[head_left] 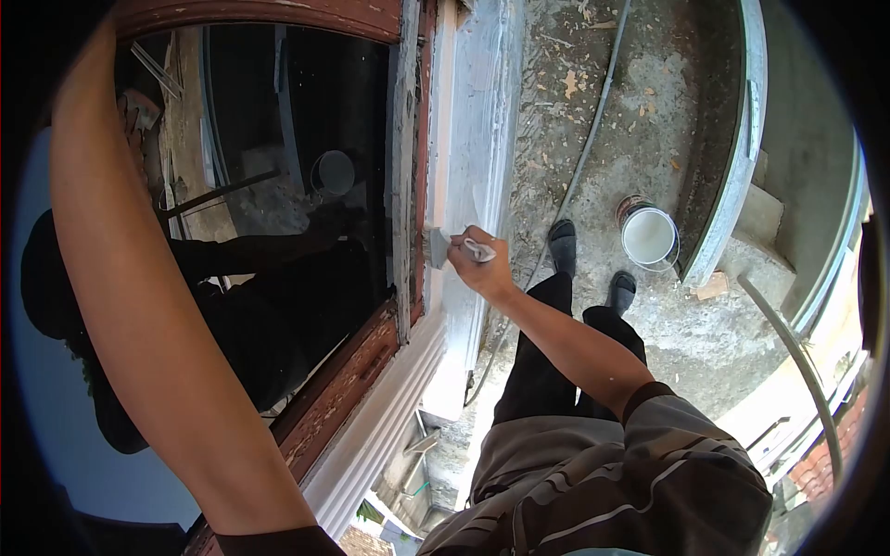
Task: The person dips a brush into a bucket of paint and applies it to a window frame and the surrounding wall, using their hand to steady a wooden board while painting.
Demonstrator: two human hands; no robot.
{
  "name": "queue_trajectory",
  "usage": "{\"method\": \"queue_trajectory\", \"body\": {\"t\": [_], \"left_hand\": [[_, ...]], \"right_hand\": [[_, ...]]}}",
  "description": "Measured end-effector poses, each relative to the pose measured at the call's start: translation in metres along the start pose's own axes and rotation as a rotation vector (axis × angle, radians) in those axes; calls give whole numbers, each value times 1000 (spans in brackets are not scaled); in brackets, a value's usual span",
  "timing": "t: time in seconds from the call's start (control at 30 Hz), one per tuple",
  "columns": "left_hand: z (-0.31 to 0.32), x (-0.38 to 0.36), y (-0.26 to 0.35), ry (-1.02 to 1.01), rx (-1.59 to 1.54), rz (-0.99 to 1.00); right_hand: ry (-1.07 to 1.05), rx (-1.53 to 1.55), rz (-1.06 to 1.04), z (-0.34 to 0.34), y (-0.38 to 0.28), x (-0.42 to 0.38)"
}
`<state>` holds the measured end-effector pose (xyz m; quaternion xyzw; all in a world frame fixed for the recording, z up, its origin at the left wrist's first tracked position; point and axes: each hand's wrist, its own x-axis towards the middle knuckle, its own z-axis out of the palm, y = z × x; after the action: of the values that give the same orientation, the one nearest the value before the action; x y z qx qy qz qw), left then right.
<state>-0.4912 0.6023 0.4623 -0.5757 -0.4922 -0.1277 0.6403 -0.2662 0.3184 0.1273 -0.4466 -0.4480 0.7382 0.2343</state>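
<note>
My right hand (481,260) is closed around the pale handle of a putty knife (437,247). Its broad grey blade rests against the white-smeared window trim (471,157), close to the worn wooden frame edge (405,157). My left forearm (153,306) reaches up along the left side, across the dark window pane (306,111). The left hand itself lies beyond the view's upper left edge. A blurred hand-like reflection shows in the glass near that arm.
A bucket (649,233) with whitish contents stands on the rough concrete floor (705,324), right of my feet. A thin hose (593,130) runs along the floor. A low wall (749,111) curves at the right, with a brick piece (713,285) at its end.
</note>
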Motion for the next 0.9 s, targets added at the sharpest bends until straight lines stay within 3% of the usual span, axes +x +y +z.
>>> {"method": "queue_trajectory", "body": {"t": [0.07,0.2,0.3,0.4,0.47,0.5,0.6,0.67,0.8,0.9], "left_hand": [[-3,-5,2,-14,2,5],[-10,-12,7,-35,-11,-1],[-15,-13,9,-45,-14,0],[-19,-18,12,-65,-22,-8],[-21,-21,15,-70,-20,-3],[-21,-22,15,-74,-18,1],[-24,-27,19,-93,-30,3],[-26,-30,22,-95,-35,0],[-31,-31,23,-88,-42,-8],[-34,-34,26,-92,-52,-21]], "right_hand": [[43,-17,14,-16,-23,52],[287,54,-286,-40,-71,169],[362,65,-400,-33,-70,177],[324,-43,-300,-16,-13,108],[161,-17,-206,-3,42,21],[94,11,-77,0,52,-21],[65,32,-4,1,70,-68],[160,117,-44,-8,41,-31],[401,51,-412,-31,-31,93],[222,-110,-509,-28,-37,126]]}}
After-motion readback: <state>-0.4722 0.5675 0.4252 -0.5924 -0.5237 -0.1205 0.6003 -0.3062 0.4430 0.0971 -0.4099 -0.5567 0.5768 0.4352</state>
